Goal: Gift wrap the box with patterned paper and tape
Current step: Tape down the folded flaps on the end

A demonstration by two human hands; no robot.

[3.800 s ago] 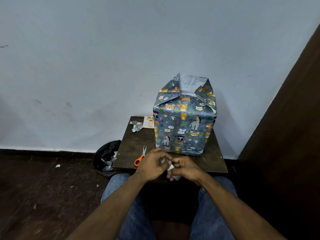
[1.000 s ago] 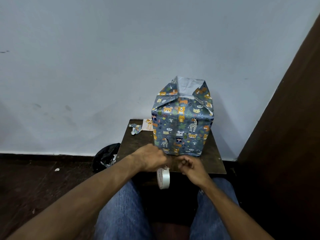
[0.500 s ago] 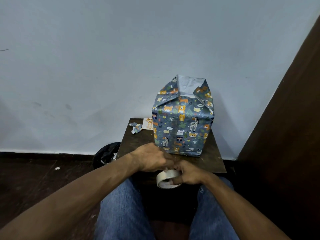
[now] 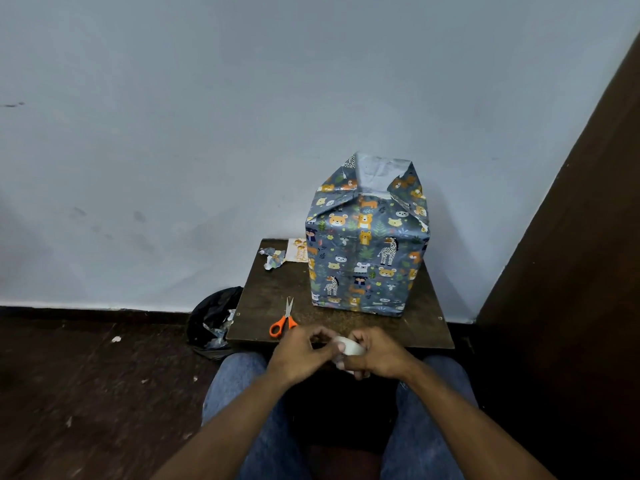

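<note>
The box (image 4: 367,251) stands upright on a small dark wooden table (image 4: 270,292), covered in blue-grey paper with cartoon animals. Its top flaps stand up unfolded, showing the pale inner side of the paper. In front of the table's near edge, above my lap, my right hand (image 4: 375,355) grips a white tape roll (image 4: 348,346). My left hand (image 4: 299,353) is beside it, its fingers curled and its fingertips at the roll's left edge. Whether they pinch the tape end cannot be made out.
Orange-handled scissors (image 4: 283,320) lie on the table's front left. A crumpled paper scrap (image 4: 272,259) and a small card (image 4: 298,251) lie at its back left. A black bag (image 4: 214,317) with scraps sits on the floor left of the table. A dark wooden panel (image 4: 571,271) stands to the right.
My left hand has drawn back from the table's front edge, uncovering the scissors. The tape roll has gone from hanging upright to being held in my right hand.
</note>
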